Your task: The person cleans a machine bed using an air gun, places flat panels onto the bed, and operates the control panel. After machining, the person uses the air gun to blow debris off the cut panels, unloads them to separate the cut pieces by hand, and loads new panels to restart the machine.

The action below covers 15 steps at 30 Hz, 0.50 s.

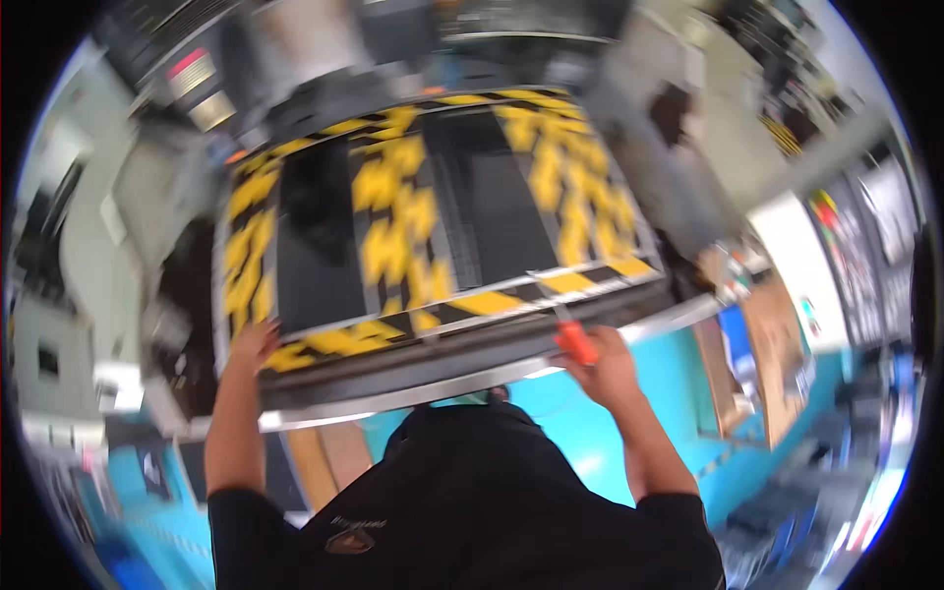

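A wide machine bed with black-and-yellow hazard stripes [398,221] and two dark panels [492,202] lies before me. My right hand [608,366] is closed around the red handle of what looks like a screwdriver [576,344]. Its thin, pale shaft points away from me, over the striped front edge. At the bed's front left corner is my left hand [256,344], on or just above the striped border; motion blur smears its fingers, and contact cannot be made out.
A metal rail [472,382] runs along the bed's near side, in front of my body. Grey machine parts flank the bed. To the right stand a wooden cabinet [777,364] and a white panel [801,270]. The floor [590,442] is turquoise. Much is blurred.
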{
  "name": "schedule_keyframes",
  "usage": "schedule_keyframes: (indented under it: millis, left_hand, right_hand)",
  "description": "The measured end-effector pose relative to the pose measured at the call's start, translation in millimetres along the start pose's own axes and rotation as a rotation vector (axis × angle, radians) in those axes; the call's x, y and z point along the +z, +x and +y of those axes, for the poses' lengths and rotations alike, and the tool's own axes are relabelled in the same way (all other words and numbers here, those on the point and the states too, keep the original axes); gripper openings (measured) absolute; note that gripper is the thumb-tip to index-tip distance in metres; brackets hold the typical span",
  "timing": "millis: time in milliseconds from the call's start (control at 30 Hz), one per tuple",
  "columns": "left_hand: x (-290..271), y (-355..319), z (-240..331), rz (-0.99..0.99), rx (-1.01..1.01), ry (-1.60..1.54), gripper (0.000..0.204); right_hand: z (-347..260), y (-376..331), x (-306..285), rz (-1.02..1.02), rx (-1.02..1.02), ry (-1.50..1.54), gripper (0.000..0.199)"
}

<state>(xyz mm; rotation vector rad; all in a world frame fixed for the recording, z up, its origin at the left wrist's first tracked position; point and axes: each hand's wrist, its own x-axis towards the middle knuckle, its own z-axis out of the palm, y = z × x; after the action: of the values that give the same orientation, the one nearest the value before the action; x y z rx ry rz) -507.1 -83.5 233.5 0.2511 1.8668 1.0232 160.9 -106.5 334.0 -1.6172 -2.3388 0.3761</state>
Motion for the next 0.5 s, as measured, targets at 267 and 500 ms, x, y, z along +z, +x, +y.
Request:
schedule_keyframes:
  millis: [267,500]
  left_hand:
    - [7.1,7.9,14.7,0.158,-0.034,0.364,0.023]
    - [1.1,23.3,-6.7,-0.105,0.216,0.335,0.027]
  right_hand:
    - [174.0,4.0,-72.1,0.171,0.181,-0.131,0.036]
    - [336.5,30.7,-92.6,0.127,0.353,-0.621,0.042]
